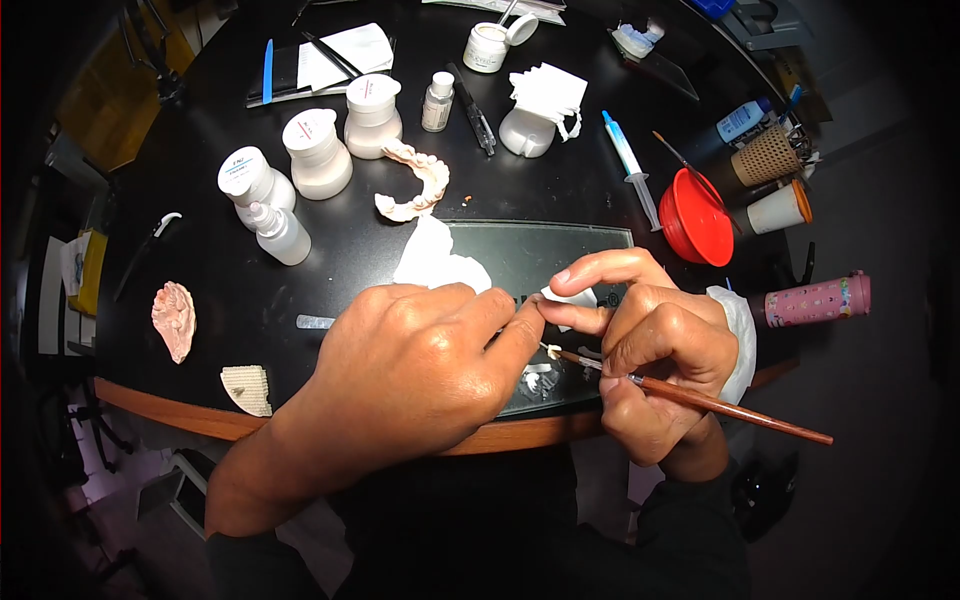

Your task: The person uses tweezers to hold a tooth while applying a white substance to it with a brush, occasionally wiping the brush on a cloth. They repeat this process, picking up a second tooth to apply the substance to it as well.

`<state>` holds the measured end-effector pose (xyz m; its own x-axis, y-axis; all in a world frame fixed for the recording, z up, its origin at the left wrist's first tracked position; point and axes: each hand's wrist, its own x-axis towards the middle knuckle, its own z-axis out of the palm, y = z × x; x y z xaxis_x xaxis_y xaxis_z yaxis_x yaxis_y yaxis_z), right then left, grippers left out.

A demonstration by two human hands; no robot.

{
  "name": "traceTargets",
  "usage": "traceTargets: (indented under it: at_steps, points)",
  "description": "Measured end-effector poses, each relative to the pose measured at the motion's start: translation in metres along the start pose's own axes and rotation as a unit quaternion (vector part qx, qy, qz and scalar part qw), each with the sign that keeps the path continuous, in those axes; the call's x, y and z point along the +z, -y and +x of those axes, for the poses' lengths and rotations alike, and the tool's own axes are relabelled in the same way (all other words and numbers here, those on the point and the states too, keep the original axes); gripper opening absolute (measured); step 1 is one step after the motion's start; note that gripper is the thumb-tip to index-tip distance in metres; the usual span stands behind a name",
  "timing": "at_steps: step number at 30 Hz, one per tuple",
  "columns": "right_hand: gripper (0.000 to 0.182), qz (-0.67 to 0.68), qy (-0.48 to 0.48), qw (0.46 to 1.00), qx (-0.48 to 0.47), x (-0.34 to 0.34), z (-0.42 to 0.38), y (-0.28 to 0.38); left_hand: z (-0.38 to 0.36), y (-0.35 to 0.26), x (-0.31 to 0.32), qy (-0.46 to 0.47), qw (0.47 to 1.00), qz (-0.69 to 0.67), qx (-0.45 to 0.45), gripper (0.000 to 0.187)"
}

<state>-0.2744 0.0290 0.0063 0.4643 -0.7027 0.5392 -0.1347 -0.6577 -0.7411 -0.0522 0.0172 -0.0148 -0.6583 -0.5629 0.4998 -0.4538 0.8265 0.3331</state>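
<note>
My left hand is closed over the glass slab, its fingertips turned away and touching a small white piece. What lies inside its curled fingers is hidden. Crumpled white tissue shows just beyond its knuckles. My right hand grips a thin brush with a reddish-brown wooden handle, the tip pointing left and carrying a whitish bit. Its upper fingers are at the small white piece too. White paste smears lie on the slab below the brush tip. White tissue is wrapped near my right wrist.
White-lidded jars and a dropper bottle stand at left, near a dental arch model. A syringe and red bowl sit at right, beside a pink flask. The wooden table edge runs in front.
</note>
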Motion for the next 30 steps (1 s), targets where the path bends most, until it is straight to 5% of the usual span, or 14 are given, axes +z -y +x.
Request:
traceTargets:
  at_steps: [30]
  points:
    - [0.007, -0.024, 0.005, 0.999, -0.029, 0.007, 0.001, 0.01, 0.001, 0.0, -0.001, -0.013, 1.0, -0.016, 0.005, 0.025]
